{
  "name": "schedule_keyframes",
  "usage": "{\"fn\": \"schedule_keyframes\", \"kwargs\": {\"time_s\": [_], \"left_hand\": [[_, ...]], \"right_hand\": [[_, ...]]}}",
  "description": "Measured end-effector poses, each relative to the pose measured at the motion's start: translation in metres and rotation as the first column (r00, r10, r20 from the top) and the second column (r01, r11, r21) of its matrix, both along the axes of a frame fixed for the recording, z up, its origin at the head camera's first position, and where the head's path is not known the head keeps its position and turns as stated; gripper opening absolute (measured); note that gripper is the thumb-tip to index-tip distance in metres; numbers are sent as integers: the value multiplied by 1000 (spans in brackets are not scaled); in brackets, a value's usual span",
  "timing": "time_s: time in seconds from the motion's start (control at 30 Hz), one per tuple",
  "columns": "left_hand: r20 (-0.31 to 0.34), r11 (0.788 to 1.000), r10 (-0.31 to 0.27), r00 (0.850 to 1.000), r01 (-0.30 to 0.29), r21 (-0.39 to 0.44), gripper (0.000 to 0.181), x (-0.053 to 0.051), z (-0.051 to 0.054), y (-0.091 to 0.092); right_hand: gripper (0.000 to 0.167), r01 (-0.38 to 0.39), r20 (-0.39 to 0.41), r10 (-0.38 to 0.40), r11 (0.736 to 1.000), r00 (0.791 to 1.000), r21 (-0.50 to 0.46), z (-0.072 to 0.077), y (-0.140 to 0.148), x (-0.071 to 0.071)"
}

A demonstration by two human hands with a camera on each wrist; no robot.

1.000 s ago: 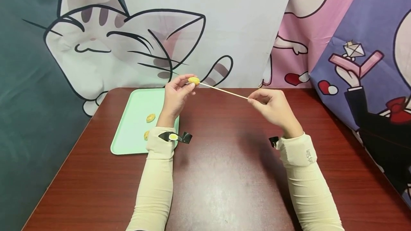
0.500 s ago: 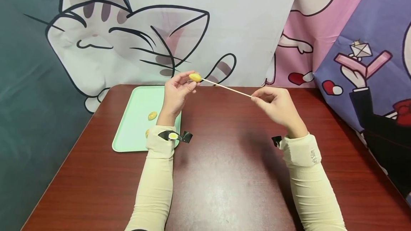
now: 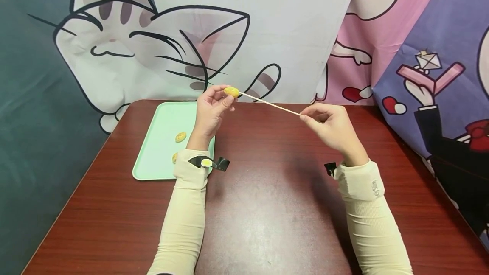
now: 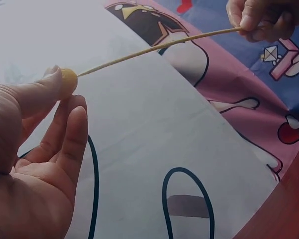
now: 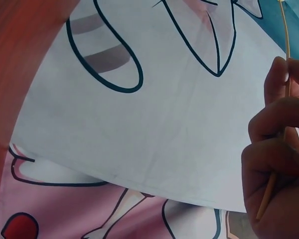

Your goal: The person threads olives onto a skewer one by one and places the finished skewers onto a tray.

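My left hand (image 3: 211, 111) pinches a small yellow oval piece (image 3: 231, 92) between thumb and fingers, raised above the table's far edge. A thin wooden stick (image 3: 269, 104) runs from that piece to my right hand (image 3: 331, 128), which grips it between thumb and fingertips. In the left wrist view the tip of the stick (image 4: 154, 48) meets the yellow piece (image 4: 68, 83); whether it has gone in, I cannot tell. The right wrist view has the stick's rear end (image 5: 266, 199) lying along the palm, behind the curled fingers of my right hand (image 5: 279, 144).
A pale green tray (image 3: 147, 160) lies at the left of the brown table (image 3: 267, 207). On it are two yellow oval pieces, one whole (image 3: 181, 137) and one (image 3: 175, 158) partly covered by my left sleeve. A printed cloth (image 3: 290, 24) hangs behind the table.
Over the last second the view has shifted slightly, and my right hand sits a little farther right of the left. Both hands keep their holds on the piece and the stick.
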State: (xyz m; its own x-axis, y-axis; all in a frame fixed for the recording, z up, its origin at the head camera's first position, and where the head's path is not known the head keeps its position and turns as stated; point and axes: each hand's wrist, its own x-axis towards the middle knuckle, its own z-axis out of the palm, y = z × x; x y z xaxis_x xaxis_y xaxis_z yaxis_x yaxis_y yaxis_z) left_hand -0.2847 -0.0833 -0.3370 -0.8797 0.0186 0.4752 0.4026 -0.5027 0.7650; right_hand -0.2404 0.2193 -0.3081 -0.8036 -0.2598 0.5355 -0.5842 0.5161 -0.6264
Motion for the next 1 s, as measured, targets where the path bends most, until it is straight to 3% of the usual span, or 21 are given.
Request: {"fn": "schedule_keyframes", "kwargs": {"time_s": [0.17, 0.3, 0.5, 0.6, 0.73, 0.83, 1.0], "left_hand": [[-3, 1000, -4, 1000, 4, 10, 33, 1, 0, -3], [-10, 1000, -6, 1000, 7, 16, 20, 0, 0, -4], [-20, 1000, 5, 1000, -5, 2, 29, 0, -1, -4], [-27, 1000, 17, 999, -17, -8, 22, 0, -1, -4], [-59, 998, 62, 996, -63, -21, 41, 1, -1, -4], [-72, 994, 101, 992, -103, -30, 41, 3, -1, -3], [-36, 995, 95, 995, -96, -7, 40, 5, 0, -2]], "right_hand": [[4, -4, -4, 4, 1000, 1000, -7, 0, -1, 0], [3, -9, 13, 9, 1000, 1000, -11, -1, -2, -1], [4, -9, 33, 9, 1000, 999, 3, 3, -9, 5], [2, -17, 5, 17, 1000, 1000, 12, 4, -11, 6], [4, -40, -82, 42, 999, 996, 33, -2, -8, 1], [9, -39, -134, 46, 998, 990, 54, -2, -9, 1], [10, -49, -134, 55, 998, 989, 49, -6, -12, 1]]}}
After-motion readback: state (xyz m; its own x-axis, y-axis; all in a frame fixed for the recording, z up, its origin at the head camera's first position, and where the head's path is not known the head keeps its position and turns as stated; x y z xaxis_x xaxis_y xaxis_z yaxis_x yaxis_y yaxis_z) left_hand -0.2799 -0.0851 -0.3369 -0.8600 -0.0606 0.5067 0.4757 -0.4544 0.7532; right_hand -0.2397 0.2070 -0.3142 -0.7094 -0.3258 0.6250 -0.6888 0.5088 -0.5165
